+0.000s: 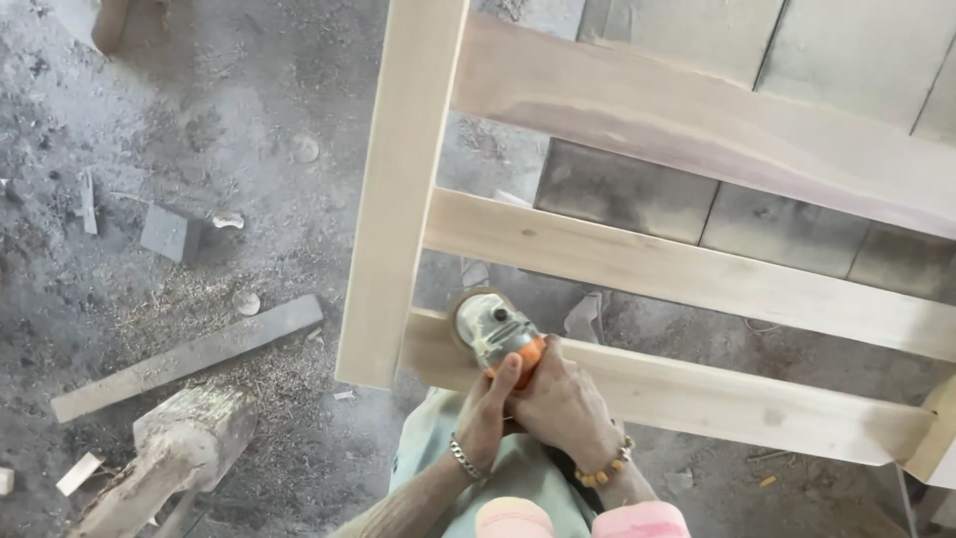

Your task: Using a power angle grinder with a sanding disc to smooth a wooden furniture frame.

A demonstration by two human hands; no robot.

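Both my hands grip an angle grinder [495, 333] with a grey head and an orange body. My left hand [485, 413], with a metal bracelet at the wrist, wraps the body from the left. My right hand [565, 406], with a beaded bracelet, covers it from the right. The grinder's disc rests on the lowest rail [697, 394] of a pale wooden frame, close to where the rail meets the upright post [398, 189]. Two more rails [677, 267] run across above it.
Sawdust and wood scraps cover the dirt floor at the left. A flat plank [189, 357] lies there, a rough log stump [179, 448] below it, and a small grey block [164, 232] farther up. Grey boards [797, 50] lie behind the frame.
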